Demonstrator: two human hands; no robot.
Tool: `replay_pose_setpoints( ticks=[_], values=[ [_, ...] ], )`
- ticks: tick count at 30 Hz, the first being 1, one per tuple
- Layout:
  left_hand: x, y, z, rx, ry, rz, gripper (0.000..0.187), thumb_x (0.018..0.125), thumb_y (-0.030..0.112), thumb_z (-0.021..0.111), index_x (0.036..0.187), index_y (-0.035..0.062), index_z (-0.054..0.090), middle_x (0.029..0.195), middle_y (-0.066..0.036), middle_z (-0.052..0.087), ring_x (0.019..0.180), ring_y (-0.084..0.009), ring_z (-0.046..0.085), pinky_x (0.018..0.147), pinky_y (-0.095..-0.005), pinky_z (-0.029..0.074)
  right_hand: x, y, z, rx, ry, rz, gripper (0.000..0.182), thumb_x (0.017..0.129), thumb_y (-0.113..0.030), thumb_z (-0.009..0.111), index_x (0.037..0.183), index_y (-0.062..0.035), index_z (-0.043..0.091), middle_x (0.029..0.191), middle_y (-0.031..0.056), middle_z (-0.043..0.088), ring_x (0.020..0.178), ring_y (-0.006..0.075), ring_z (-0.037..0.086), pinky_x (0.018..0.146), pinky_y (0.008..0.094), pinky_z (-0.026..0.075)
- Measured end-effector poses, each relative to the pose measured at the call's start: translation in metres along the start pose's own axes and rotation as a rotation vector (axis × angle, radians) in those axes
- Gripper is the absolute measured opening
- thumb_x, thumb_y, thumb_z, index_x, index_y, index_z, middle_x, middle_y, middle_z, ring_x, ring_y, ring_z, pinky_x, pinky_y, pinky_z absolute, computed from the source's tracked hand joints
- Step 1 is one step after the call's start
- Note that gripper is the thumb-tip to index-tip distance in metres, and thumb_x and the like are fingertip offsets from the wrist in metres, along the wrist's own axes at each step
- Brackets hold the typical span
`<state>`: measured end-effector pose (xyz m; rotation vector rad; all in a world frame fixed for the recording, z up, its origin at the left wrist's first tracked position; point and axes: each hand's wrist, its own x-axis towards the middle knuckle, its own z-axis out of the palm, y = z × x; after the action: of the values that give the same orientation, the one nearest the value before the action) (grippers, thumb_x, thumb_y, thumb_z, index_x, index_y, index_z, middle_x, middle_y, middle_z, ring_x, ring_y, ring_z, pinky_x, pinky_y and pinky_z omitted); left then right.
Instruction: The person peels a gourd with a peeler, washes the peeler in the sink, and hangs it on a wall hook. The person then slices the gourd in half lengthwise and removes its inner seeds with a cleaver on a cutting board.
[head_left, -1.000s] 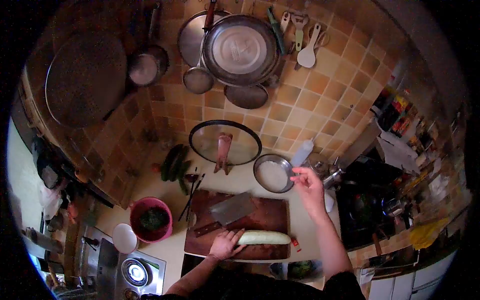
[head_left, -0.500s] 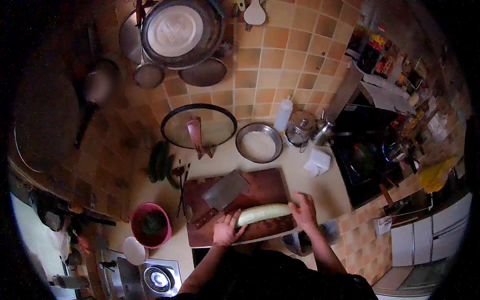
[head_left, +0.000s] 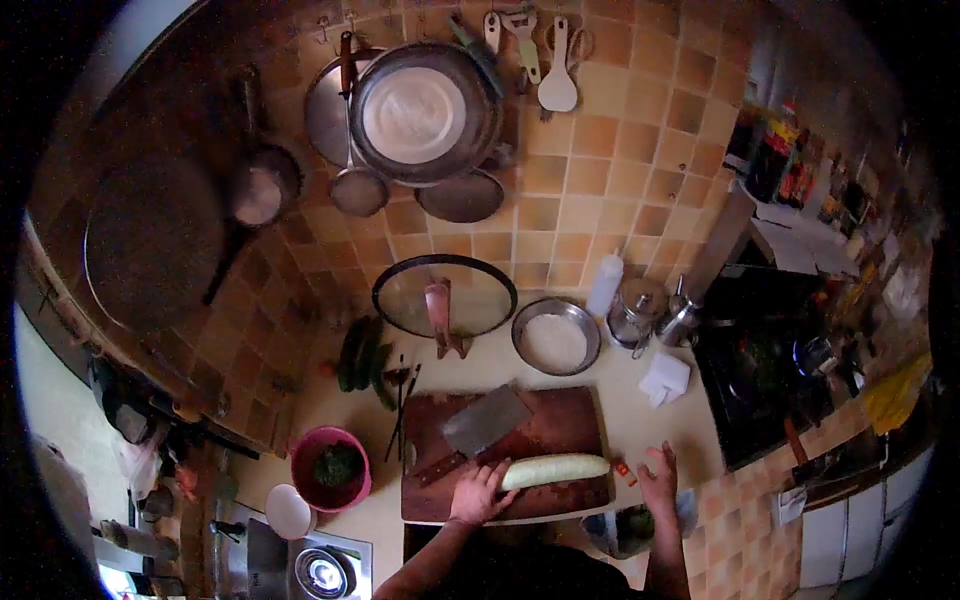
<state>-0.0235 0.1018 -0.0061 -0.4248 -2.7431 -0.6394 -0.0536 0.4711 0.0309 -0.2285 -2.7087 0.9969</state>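
Note:
A long pale green peeled vegetable [head_left: 556, 470] lies across the front of the brown cutting board [head_left: 570, 420]. My left hand [head_left: 480, 492] rests on its left end, fingers closed around that end. Beyond it on the board is a cleaver [head_left: 486, 421], its handle pointing down and left toward my left hand. My right hand [head_left: 657, 480] is off the vegetable, to the right of the board, with its fingers apart and nothing visible in them. Small red pieces [head_left: 625, 473] lie on the counter between the board and my right hand.
Left of the board are a pink bowl of greens [head_left: 335, 468], cucumbers [head_left: 358, 360] and chopsticks [head_left: 400, 412]. Behind stand a glass lid [head_left: 480, 295], a metal bowl of white powder [head_left: 555, 343] and a white bottle [head_left: 605, 285]. A bag [head_left: 600, 532] hangs below the front edge.
My right hand has let go of the vegetable's right end and moved right. Red pieces now show beside the board. The whole view has shifted, with items appearing lower and further right.

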Motion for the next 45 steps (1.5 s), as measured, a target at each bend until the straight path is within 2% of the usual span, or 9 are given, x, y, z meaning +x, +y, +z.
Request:
replay_pose_setpoints(
  ticks=[7,9,12,18,27,32,36,39,45],
  values=[
    [-0.001,0.002,-0.006,-0.013,-0.067,-0.049,0.065,0.086,0.046,0.071,0.141,0.0142,0.054,0.108,-0.014,0.065,0.090,-0.0318,0.066,0.079,-0.0427,0.057,0.083,-0.042,-0.016,0.072,0.042,-0.108,0.048,0.087,-0.007,0.070,0.133,-0.0062,0.055,0.150,0.0209,0.040,0.136,0.0364,0.044,0.098,0.0398,0.052],
    [-0.004,0.000,-0.001,-0.014,-0.022,-0.031,0.065,0.087,0.046,0.070,0.142,0.0149,0.053,0.107,-0.014,0.065,0.090,-0.0317,0.066,0.079,-0.0421,0.057,0.111,-0.094,-0.036,0.075,0.086,-0.211,0.048,0.088,-0.007,0.070,0.133,-0.0054,0.054,0.150,0.0200,0.040,0.136,0.0353,0.044,0.097,0.0392,0.053],
    [-0.002,0.001,-0.006,-0.030,-0.042,-0.034,0.066,0.087,0.046,0.070,0.143,0.0149,0.052,0.105,-0.013,0.065,0.090,-0.0313,0.066,0.078,-0.0417,0.057,0.155,-0.158,-0.059,0.019,0.144,-0.415,0.050,0.088,-0.014,0.072,0.133,-0.0054,0.052,0.151,0.0227,0.040,0.138,0.0405,0.041,0.111,0.0454,0.038],
    [-0.002,0.001,-0.010,-0.041,-0.036,-0.036,0.066,0.088,0.046,0.069,0.142,0.0135,0.052,0.099,-0.012,0.063,0.089,-0.0308,0.065,0.076,-0.0427,0.056,0.210,-0.296,-0.093,-0.111,0.338,-0.813,0.047,0.089,-0.016,0.071,0.131,-0.0055,0.054,0.150,0.0210,0.042,0.137,0.0392,0.042,0.113,0.0460,0.037],
    [-0.005,-0.004,-0.005,-0.067,-0.020,-0.027,0.064,0.089,0.045,0.068,0.141,0.0127,0.052,0.099,-0.013,0.063,0.090,-0.0317,0.065,0.080,-0.0438,0.054,0.282,-0.412,-0.077,-0.259,0.213,-0.905,0.049,0.090,-0.025,0.068,0.132,-0.0041,0.055,0.149,0.0196,0.043,0.138,0.0381,0.041,0.114,0.0451,0.037],
    [-0.005,-0.006,-0.002,-0.089,0.049,0.015,0.065,0.087,0.046,0.070,0.138,0.0106,0.054,0.096,-0.013,0.064,0.087,-0.0322,0.064,0.077,-0.0445,0.055,0.296,-0.452,-0.077,-0.514,0.236,-1.051,0.045,0.089,-0.016,0.064,0.132,-0.0037,0.057,0.148,0.0177,0.046,0.137,0.0349,0.043,0.112,0.0467,0.038],
    [-0.005,-0.003,-0.010,-0.086,-0.066,-0.035,0.063,0.090,0.047,0.065,0.142,0.0129,0.051,0.101,-0.014,0.063,0.093,-0.0317,0.064,0.083,-0.0436,0.054,0.323,-0.461,-0.075,-0.714,0.301,-1.016,0.045,0.085,-0.011,0.064,0.129,-0.0053,0.060,0.145,0.0146,0.051,0.135,0.0326,0.046,0.109,0.0470,0.041],
    [-0.001,-0.002,-0.013,-0.100,-0.024,-0.020,0.062,0.090,0.047,0.065,0.140,0.0121,0.053,0.099,-0.013,0.063,0.090,-0.0312,0.064,0.080,-0.0431,0.055,0.339,-0.466,-0.079,-0.753,0.259,-0.882,0.044,0.084,-0.009,0.065,0.127,-0.0054,0.061,0.142,0.0139,0.054,0.133,0.0319,0.048,0.106,0.0475,0.044],
    [-0.003,-0.010,0.000,-0.043,0.008,0.010,0.064,0.089,0.049,0.067,0.140,0.0126,0.054,0.094,-0.012,0.063,0.083,-0.0304,0.065,0.074,-0.0435,0.056,0.370,-0.457,-0.074,-0.629,0.314,-0.957,0.042,0.084,-0.004,0.055,0.126,-0.0053,0.061,0.131,0.0140,0.061,0.120,0.0327,0.056,0.099,0.0480,0.048]
  ],
)
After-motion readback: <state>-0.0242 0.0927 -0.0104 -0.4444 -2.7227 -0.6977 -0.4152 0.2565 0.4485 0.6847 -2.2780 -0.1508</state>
